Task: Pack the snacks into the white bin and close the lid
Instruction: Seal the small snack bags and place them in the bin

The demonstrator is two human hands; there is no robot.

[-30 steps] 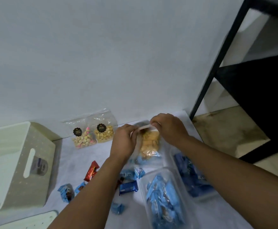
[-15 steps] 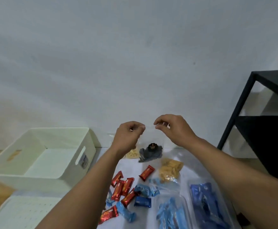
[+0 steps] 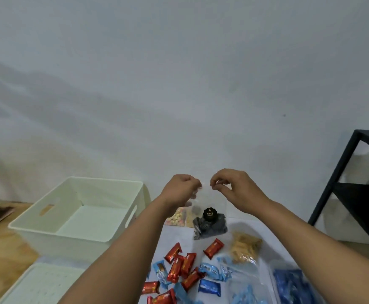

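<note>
My left hand (image 3: pixel 182 189) and my right hand (image 3: pixel 234 189) each pinch a top corner of a clear bag of dark snacks (image 3: pixel 210 223) with a black round label, held up in front of the wall. The white bin (image 3: pixel 78 209) stands open at the left with nothing visible inside. Its white lid (image 3: pixel 41 284) lies flat in front of it. Below the bag lie red wrapped bars (image 3: pixel 180 263), light blue packets (image 3: pixel 210 270), a bag of golden crackers (image 3: pixel 245 249) and clear bags of blue packets (image 3: pixel 293 286).
Two small bags of pale and coloured sweets (image 3: pixel 178 217) lean by the wall behind my left wrist. A black metal shelf frame (image 3: pixel 332 185) stands at the right. The snacks lie on a white sheet (image 3: pixel 240 224) over a wooden surface (image 3: pixel 1 255).
The view swung left and up, bringing the bin's inside into sight. My hands left the cracker bag, and now hold up the bag of dark snacks, closer together than half a second ago.
</note>
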